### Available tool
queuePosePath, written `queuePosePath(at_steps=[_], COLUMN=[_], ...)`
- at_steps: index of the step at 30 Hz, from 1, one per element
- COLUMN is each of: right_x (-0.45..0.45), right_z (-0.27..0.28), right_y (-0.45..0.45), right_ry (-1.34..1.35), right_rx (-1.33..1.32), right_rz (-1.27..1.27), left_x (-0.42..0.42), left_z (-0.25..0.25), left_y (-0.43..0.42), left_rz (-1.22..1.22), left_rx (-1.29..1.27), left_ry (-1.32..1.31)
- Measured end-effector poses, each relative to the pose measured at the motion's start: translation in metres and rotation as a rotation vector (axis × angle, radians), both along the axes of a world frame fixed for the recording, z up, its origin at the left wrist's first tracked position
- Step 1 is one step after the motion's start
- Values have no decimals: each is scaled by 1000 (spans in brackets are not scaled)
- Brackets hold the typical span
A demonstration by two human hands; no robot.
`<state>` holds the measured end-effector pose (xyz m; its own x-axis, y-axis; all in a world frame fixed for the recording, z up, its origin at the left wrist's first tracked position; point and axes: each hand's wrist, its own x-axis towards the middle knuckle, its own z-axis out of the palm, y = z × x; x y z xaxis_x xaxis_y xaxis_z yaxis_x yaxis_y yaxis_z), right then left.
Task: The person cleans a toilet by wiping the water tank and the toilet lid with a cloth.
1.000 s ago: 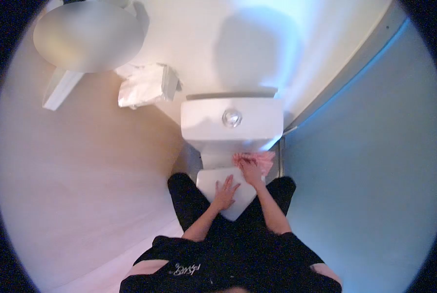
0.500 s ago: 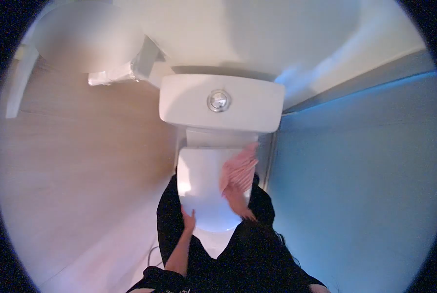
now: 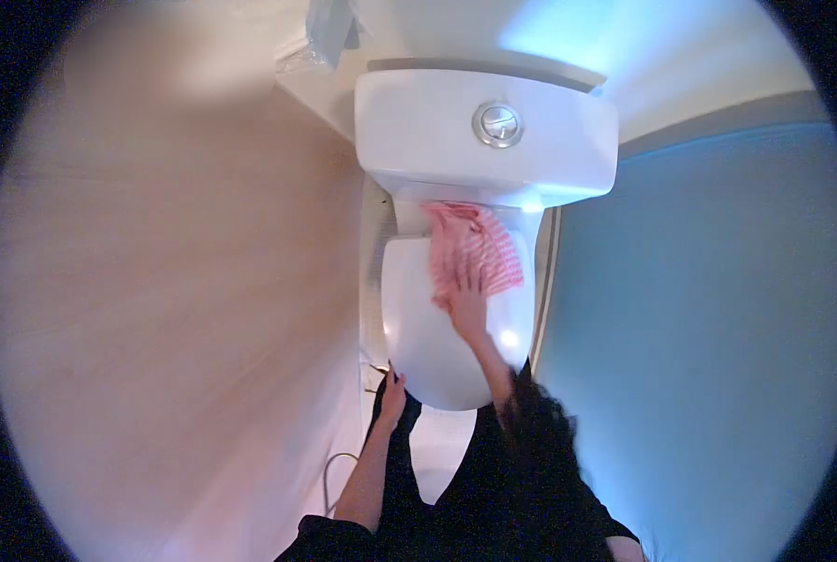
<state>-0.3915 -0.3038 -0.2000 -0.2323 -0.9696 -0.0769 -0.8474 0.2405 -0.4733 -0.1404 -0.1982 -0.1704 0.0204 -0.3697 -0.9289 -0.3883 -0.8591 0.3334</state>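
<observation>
A pink cloth with a striped part lies over the back of the closed white toilet lid, close to the tank. On the cloth's front part rests my right hand, fingers spread and pressing it flat against the lid. My left hand is at the lid's front left edge, its fingers pointing up along the side; it holds nothing that I can see. Behind the lid stands the white tank with a round metal flush button on top.
Close on the left is a beige wall, and on the right a blue-lit panel. A paper dispenser hangs at the upper left. A thin hose curves near my left forearm.
The cloth went from beside the lid's back right onto the lid, then farther back and flat under my right hand. My left hand moved from the lid's top to its left edge.
</observation>
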Motion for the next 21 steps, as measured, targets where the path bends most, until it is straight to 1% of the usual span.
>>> queuePosePath(at_steps=[1,2,3,4,5,6,7,8,9,11,13,14,15,16,17,19,21], right_x=[18,45,69,83,94,97,93,87,82,61,40,31,22,21,22,34,62], right_z=[2,5,-3,-3,0,1,5,6,-2,-18,-11,-6,-3,-1,2,7,-13], right_y=[12,40,73,107,144,170,195,213,224,217,164,138,108,75,41,-26,-52], right_ry=[-23,-52,-21,10,32,57,-67,-189,-113,-167,-66,31,131,82,39,1,73], right_rx=[45,93,123,155,194,237,243,242,312,286,381,314,241,143,45,-13,-68], right_rz=[69,136,220,308,466,629,645,655,655,554,440,330,217,80,-58,-243,-286], left_x=[7,14,15,48,79,72,78,96,117,155,195,211,186,201,221,228,213], left_z=[-10,-18,5,-46,-94,-54,-42,-40,-38,-30,-18,-18,37,38,30,40,51], left_y=[3,17,13,48,81,66,65,74,86,109,145,164,142,166,193,200,202], left_rz=[-120,-53,-129,-118,-107,202,156,32,-64,-233,-370,-419,-452,-426,-475,-513,-492], left_rx=[-86,-63,-115,-107,-98,-16,-19,-45,-68,-116,-137,-174,99,120,73,159,187], left_ry=[24,17,175,228,281,352,306,228,165,59,-15,-21,-218,-207,-205,-171,-149])
